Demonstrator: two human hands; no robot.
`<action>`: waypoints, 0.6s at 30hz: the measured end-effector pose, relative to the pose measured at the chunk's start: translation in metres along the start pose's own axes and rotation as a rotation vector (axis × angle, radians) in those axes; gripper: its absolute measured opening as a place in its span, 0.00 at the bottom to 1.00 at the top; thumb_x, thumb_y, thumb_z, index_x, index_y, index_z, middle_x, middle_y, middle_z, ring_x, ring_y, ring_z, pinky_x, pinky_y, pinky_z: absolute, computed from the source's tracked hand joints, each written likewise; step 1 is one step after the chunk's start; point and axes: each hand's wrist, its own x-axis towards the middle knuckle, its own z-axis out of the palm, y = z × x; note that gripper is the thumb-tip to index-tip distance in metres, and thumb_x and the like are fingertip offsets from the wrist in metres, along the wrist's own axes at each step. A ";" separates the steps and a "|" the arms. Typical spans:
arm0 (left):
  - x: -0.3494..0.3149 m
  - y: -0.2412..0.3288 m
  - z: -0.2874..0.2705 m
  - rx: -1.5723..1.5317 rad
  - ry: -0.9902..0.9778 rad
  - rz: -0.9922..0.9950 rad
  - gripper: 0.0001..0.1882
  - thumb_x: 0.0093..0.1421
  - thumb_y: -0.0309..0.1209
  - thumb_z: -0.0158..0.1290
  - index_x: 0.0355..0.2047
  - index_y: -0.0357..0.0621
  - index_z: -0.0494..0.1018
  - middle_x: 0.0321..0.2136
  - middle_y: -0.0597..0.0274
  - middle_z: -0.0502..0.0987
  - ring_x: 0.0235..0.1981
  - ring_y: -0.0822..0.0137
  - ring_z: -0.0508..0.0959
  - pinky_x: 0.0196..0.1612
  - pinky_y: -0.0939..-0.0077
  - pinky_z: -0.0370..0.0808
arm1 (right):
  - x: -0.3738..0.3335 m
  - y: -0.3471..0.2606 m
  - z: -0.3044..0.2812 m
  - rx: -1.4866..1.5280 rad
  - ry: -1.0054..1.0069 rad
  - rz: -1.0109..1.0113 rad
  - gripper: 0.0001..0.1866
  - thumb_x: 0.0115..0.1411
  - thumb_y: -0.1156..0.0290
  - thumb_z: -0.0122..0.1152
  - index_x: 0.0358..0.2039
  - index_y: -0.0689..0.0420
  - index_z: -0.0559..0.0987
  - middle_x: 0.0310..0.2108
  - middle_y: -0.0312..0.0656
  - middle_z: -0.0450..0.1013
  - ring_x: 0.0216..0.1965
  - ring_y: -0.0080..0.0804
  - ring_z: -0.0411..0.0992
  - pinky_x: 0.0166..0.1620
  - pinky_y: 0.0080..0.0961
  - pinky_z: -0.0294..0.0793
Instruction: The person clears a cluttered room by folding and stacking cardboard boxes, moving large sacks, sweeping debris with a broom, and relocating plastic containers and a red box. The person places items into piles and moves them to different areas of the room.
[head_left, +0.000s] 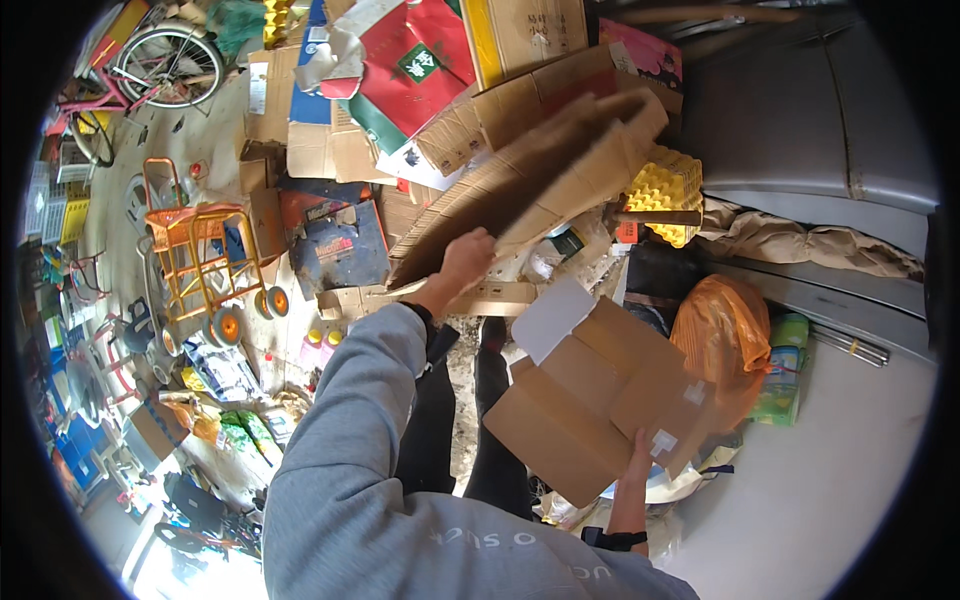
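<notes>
**Folded brown carton [575, 185] in left grip [466, 260]; opened-out carton [580, 410] in right grip [634, 475]**

Left grip: fingers curled closed over the near edge of the folded brown carton, no visible gap; the carton slants from lower left of this grip to well up and right of it; the edge hold probably suits a long, floppy piece, leaving the far end unsupported.

Right grip: closed, as far as seen, on the lower right edge of the opened-out carton, one digit along the near face; the others are hidden behind the panel, so pressure cannot be told; panels spread up and left of this grip, white-lined flap [552, 318] at the far end; one-edge hold presumably works because the board is light.

Pose: left arm reaches forward and inward, grey sleeve [345, 400] ending near the wrist; right forearm rises steeply from below, black band [613, 540] at the wrist, grip lower and nearer the body than the left.

Surroundings: orange plastic bag [722, 325] above and right of the right grip, green package [782, 380] just beside it; yellow egg trays [664, 190] right of the left grip; red box [412, 65] beyond that grip, among leaning cartons, apparently stacked to save room; orange cart [195, 235] well to its left.
</notes>
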 end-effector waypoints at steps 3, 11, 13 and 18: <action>-0.036 0.044 -0.046 0.088 0.025 0.030 0.03 0.52 0.29 0.52 0.28 0.47 0.73 0.31 0.61 0.71 0.37 0.57 0.75 0.38 0.63 0.74 | -0.017 -0.024 -0.016 -0.017 -0.011 -0.036 0.29 0.61 0.66 0.61 0.60 0.59 0.63 0.55 0.40 0.67 0.53 0.36 0.68 0.54 0.35 0.71; -0.155 0.059 -0.185 0.439 -0.126 -0.008 0.06 0.50 0.29 0.52 0.28 0.53 0.77 0.33 0.66 0.73 0.42 0.61 0.73 0.39 0.68 0.75 | -0.100 -0.109 0.000 -0.157 -0.211 -0.315 0.30 0.59 0.66 0.63 0.59 0.63 0.65 0.56 0.41 0.67 0.54 0.35 0.67 0.57 0.32 0.66; -0.189 0.060 -0.202 0.543 -0.196 -0.005 0.07 0.49 0.28 0.52 0.27 0.55 0.78 0.32 0.69 0.74 0.42 0.63 0.73 0.38 0.69 0.76 | -0.131 -0.140 0.032 -0.273 -0.146 -0.421 0.31 0.58 0.68 0.64 0.59 0.64 0.64 0.57 0.41 0.66 0.55 0.33 0.65 0.59 0.29 0.64; -0.267 0.091 -0.230 0.766 -0.250 0.011 0.05 0.48 0.30 0.53 0.23 0.57 0.78 0.28 0.71 0.76 0.38 0.66 0.75 0.36 0.70 0.74 | -0.188 -0.191 0.112 -0.600 -0.284 -0.666 0.26 0.59 0.67 0.63 0.54 0.66 0.69 0.53 0.41 0.68 0.52 0.31 0.66 0.55 0.26 0.65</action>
